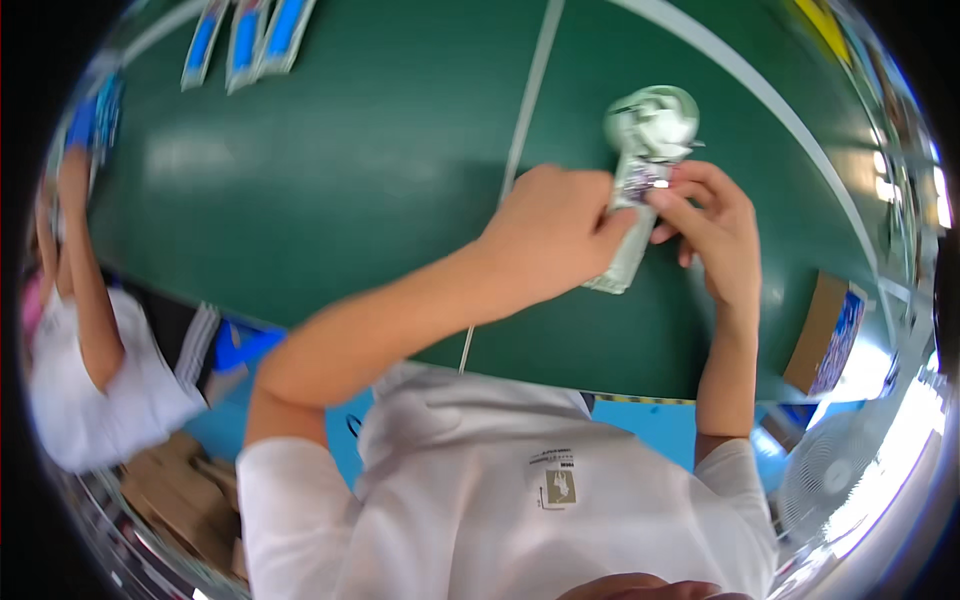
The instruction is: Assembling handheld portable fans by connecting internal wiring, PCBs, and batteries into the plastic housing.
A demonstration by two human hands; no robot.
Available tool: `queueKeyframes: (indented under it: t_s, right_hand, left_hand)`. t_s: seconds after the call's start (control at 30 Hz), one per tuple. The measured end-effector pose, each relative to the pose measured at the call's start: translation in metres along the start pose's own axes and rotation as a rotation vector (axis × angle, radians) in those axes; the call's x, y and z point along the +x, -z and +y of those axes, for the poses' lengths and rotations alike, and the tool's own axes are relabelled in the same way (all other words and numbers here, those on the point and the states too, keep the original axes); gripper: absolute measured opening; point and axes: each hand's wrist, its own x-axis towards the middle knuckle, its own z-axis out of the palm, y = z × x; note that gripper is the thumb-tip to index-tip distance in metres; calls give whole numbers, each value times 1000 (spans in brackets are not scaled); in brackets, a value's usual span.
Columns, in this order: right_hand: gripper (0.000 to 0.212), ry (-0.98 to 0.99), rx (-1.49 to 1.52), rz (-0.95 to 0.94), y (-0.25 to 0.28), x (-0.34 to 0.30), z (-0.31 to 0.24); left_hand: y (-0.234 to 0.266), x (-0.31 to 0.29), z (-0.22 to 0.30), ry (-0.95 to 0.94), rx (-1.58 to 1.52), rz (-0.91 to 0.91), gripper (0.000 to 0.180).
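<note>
Slightly right of the middle of the green table, a long pale plastic packet lies at a slant. My left hand is closed at its left side, with the thumb laid over it. On the other side, the thumb and forefinger of my right hand are pinched together beside a small shiny silver-purple patch on the packet. What exactly those fingertips hold is blurred. Just beyond both hands sits a round pale dish with crumpled white pieces in it, touching or overlapping the packet's far end.
Several blue-filled clear packets lie at the far left. A co-worker's arm reaches over the table's left end. An open cardboard box stands at the right edge, with a fan below it.
</note>
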Motion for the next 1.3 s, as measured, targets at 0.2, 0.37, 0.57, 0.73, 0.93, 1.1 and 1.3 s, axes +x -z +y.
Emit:
queueKeyframes:
  t_s: [0.2, 0.37, 0.57, 0.73, 0.93, 1.1, 1.3]
  right_hand:
    - [18, -57, 109, -174, 11, 14, 10]
    - [27, -10, 123, -171, 9, 12, 13]
    - [35, 246, -153, 166, 59, -31, 1]
    - [32, 184, -557, 1182, 233, -66, 33]
    - [28, -127, -1010, 825, 334, -65, 118]
    - [28, -30, -565, 1033, 326, -69, 123]
    - [32, 579, 1, 1260, 229, -21, 73]
  left_hand:
    - [0, 5, 12, 123, 118, -38, 33]
    - [0, 4, 11, 138, 58, -28, 33]
    - [22, -3, 26, 392, -101, -91, 26]
    - [54, 2, 15, 250, -105, 84, 25]
    - [49, 8, 25, 159, -50, 46, 24]
    - [54, 0, 22, 186, -50, 35, 23]
    - [53, -9, 27, 135, -98, 65, 15]
